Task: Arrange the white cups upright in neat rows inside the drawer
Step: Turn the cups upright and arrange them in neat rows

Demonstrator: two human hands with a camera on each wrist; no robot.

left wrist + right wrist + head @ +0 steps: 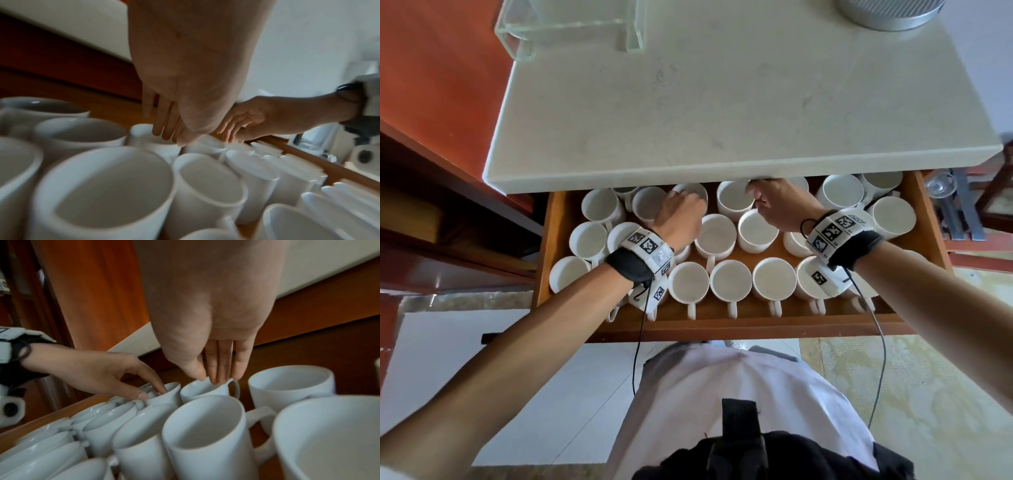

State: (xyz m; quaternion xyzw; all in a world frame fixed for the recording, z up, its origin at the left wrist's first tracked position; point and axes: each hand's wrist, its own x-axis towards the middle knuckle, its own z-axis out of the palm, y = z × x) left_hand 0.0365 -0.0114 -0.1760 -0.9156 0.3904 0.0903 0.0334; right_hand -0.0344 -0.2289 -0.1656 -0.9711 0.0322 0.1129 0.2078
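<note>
Many white cups stand upright in rows in the open wooden drawer (722, 325), the front row (731, 278) with handles towards me. My left hand (681, 207) reaches to the back row and pinches the rim of a white cup (697, 192); in the right wrist view its index finger dips inside that cup (167, 396) with the thumb outside. My right hand (767, 202) is beside it at the neighbouring back cup (732, 202). Its straight fingers and thumb (213, 373) meet on that cup's (203, 391) far rim. The countertop hides the rearmost cups.
The pale stone countertop (722, 102) overhangs the back of the drawer, just above both hands. A clear glass container (571, 24) and a round metal object (887, 10) stand at its far edge. Wooden shelving with glassware (940, 186) is on the right.
</note>
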